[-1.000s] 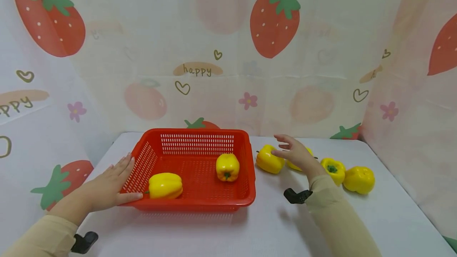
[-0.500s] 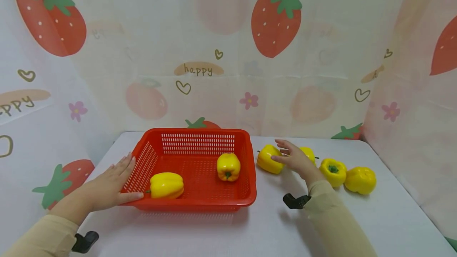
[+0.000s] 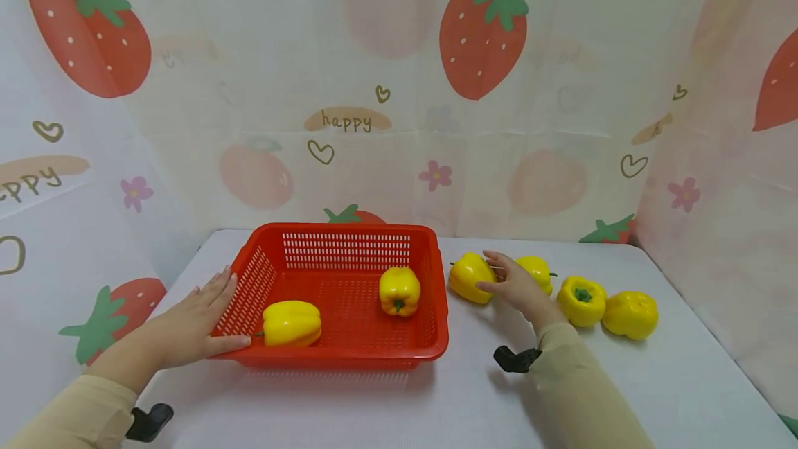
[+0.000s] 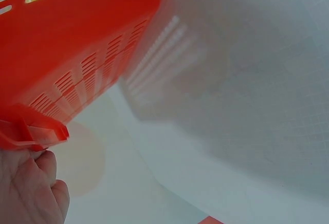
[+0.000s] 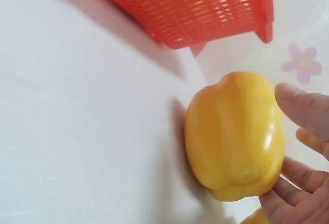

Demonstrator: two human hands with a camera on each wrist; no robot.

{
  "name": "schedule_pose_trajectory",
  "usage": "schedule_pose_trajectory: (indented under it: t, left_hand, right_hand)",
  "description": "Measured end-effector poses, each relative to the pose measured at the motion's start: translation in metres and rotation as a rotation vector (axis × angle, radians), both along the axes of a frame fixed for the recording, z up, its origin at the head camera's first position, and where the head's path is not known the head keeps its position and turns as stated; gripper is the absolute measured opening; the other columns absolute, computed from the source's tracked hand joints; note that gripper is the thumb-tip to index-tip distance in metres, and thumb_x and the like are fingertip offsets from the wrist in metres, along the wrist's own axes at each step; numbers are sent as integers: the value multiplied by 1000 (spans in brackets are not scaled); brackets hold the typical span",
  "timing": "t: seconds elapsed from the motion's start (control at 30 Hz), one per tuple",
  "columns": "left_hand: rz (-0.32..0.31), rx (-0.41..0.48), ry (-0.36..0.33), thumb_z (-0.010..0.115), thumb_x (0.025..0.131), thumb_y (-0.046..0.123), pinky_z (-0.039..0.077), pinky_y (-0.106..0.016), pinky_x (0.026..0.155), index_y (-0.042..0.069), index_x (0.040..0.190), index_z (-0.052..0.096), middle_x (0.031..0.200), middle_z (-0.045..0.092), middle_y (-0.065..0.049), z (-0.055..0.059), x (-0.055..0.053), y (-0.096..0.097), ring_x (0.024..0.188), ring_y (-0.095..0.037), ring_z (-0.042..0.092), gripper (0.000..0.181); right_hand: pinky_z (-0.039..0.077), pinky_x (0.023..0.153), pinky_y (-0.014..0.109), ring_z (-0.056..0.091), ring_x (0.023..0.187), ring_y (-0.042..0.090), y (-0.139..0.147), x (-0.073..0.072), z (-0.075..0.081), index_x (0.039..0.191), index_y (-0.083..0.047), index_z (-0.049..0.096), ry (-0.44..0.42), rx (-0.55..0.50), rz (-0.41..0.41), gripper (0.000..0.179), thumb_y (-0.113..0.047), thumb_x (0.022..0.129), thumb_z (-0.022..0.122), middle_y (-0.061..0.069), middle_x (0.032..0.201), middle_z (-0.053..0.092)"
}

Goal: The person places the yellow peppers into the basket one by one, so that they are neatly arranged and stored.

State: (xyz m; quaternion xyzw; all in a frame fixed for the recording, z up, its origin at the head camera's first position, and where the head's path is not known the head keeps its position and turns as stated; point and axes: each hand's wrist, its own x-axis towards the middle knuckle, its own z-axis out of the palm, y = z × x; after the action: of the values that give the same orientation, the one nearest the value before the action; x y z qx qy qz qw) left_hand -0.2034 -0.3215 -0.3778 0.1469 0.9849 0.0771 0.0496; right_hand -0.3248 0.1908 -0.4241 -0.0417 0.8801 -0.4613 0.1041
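Observation:
My left hand (image 3: 193, 317) lies along the left rim of a red plastic basket (image 3: 330, 354), fingers stretched out and thumb at the front left corner. In the left wrist view part of this hand (image 4: 33, 190) shows just below the basket's rim. Two yellow bell peppers, one at the front left (image 3: 291, 324) and one at the right (image 3: 400, 292), lie inside the basket. Right of the basket, my right hand (image 3: 520, 288) is at a yellow bell pepper (image 3: 467, 278). The right wrist view has its thumb and fingers spread at one side of this pepper (image 5: 234, 136).
Three more yellow bell peppers stand on the white table (image 3: 486, 400): one behind the right hand (image 3: 536, 271), one stem-up (image 3: 582, 301) and one at the far right (image 3: 631, 315). A strawberry-print cloth (image 3: 374, 54) rises behind the table and on both sides.
My right hand has lowered toward the pepper nearest the basket, its fingers coming in closer to its side. The left hand and the basket have stayed in place.

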Motion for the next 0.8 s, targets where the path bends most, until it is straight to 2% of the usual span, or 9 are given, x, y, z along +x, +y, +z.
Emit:
schedule_pose_trajectory:
  t: [0.37, 0.53, 0.8]
  left_hand:
    - [3, 0, 4, 56, 74, 66, 16, -61, 104, -3, 144, 13, 149, 10, -24, 1, 0, 1, 134, -41, 12, 107]
    - [0, -2, 11, 56, 74, 66, 17, -61, 104, -2, 144, 14, 150, 10, -23, 0, 0, 0, 134, -41, 12, 107]
    - [2, 0, 13, 56, 74, 67, 17, -61, 104, -2, 144, 14, 150, 10, -23, -1, 0, 0, 134, -41, 12, 107]
  right_hand:
    - [29, 104, 54, 35, 128, 34, -6, 2, -13, 144, -22, 28, 17, 48, 16, 81, -32, 77, 73, 9, 147, 29]
    - [29, 104, 54, 37, 125, 34, -10, 3, -17, 144, -23, 27, 40, 55, 17, 81, -28, 78, 73, 13, 144, 33]
    - [21, 106, 57, 33, 129, 34, -18, 4, -22, 144, -25, 24, 11, 57, -18, 84, -32, 77, 73, 14, 145, 31]
